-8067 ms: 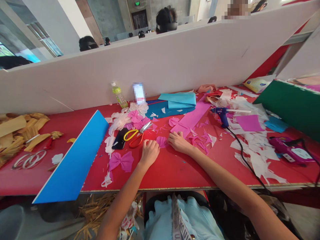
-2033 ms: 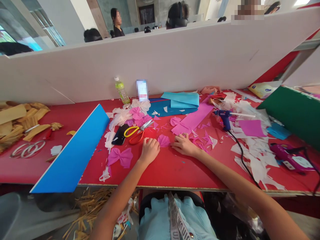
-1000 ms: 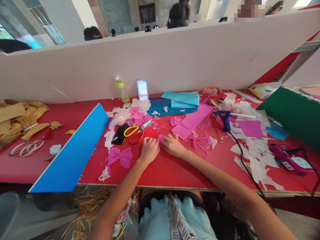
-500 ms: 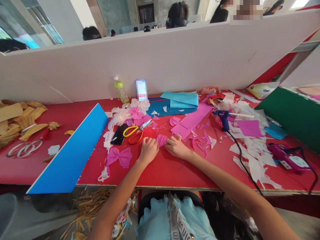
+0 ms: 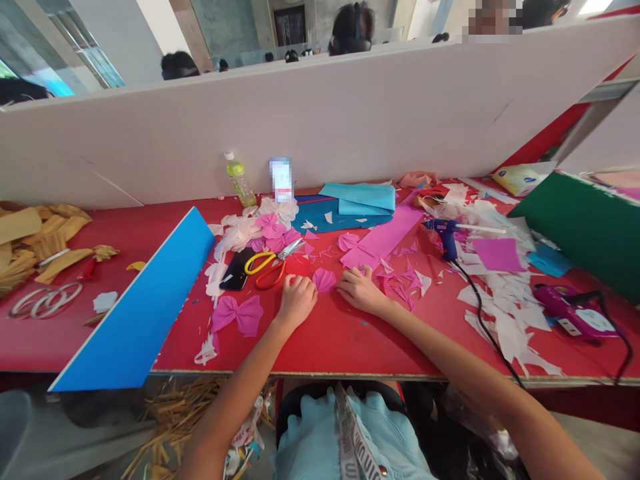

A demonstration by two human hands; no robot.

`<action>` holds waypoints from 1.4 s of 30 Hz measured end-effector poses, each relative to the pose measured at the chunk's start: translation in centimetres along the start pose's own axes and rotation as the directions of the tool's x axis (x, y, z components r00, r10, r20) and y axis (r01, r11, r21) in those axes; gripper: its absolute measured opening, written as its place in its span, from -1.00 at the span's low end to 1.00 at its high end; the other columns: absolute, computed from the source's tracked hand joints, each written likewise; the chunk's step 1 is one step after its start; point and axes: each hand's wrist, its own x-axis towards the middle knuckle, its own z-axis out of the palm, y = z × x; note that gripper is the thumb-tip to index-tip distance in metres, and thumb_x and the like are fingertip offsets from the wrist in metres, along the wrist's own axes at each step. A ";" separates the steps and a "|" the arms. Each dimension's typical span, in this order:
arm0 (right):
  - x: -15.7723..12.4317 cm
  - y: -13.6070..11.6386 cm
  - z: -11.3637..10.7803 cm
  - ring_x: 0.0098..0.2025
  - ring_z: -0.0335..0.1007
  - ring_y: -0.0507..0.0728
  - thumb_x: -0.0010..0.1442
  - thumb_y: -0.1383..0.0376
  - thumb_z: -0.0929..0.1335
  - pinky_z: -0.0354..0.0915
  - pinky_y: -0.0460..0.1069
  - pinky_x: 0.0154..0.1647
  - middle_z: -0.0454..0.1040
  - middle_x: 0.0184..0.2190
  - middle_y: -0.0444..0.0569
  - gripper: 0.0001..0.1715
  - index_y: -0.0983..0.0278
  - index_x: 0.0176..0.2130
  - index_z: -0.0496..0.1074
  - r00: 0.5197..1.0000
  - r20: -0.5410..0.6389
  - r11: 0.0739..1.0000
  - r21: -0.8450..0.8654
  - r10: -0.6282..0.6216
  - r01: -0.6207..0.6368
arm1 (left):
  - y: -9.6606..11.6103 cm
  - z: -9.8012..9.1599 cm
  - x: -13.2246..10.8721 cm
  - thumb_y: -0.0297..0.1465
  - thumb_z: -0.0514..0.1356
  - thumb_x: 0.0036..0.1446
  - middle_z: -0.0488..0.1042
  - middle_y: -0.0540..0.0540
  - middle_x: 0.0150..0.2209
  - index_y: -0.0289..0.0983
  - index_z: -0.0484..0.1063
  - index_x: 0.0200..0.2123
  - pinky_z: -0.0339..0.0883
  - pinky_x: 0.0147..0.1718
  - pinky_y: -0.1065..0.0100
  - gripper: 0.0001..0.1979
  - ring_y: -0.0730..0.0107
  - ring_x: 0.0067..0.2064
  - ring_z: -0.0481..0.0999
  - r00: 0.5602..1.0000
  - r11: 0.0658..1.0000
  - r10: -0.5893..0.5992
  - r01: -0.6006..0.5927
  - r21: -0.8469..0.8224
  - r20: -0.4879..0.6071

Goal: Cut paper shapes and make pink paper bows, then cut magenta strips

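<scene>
A small pink crepe-paper petal with fine creases lies on the red tabletop between my two hands. My left hand is closed, its curled fingertips at the petal's left edge. Just off the right edge is my right hand, palm down, with its fingers loosely extended and nothing visible in them. Scissors with one yellow and one red handle lie beyond my left hand, by a black phone. A pink paper bow shape rests to the left. Beyond my right hand lies a long pink paper strip.
A blue board stands on the left and a green board on the right. A blue glue gun with a trailing cord lies among paper scraps. A bottle and lit phone stand by the white partition.
My right hand has shifted slightly right, away from the petal, and its fingers have loosened. More of the petal shows between the hands. The left hand has hardly moved.
</scene>
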 end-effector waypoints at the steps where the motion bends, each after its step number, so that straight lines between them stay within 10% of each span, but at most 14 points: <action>1: 0.0 0.1 0.0 -0.23 0.12 0.13 0.25 0.32 0.22 -0.16 0.10 -0.13 0.35 -0.36 -0.02 -0.76 0.26 -0.26 0.47 1.000 0.001 1.000 0.003 0.011 -0.011 | 0.0 0.0 0.0 -0.48 0.08 0.13 0.42 -0.08 -0.37 -0.26 0.39 -0.39 0.06 -0.04 0.12 -0.90 0.29 -0.23 0.35 1.000 1.000 -0.003 0.003 -0.003 0.003; 42: 3.4 -0.2 0.0 -0.19 0.09 0.15 0.23 0.33 0.22 -0.15 0.06 -0.28 0.36 -0.28 0.04 -0.81 0.29 -0.32 0.40 0.984 0.176 0.999 -0.007 -0.036 0.038 | 0.0 -0.6 0.1 -0.47 0.05 0.17 0.43 -0.09 -0.33 -0.26 0.40 -0.35 0.05 -0.01 0.11 -0.86 0.26 -0.17 0.36 0.999 1.000 0.022 -0.022 -0.006 0.037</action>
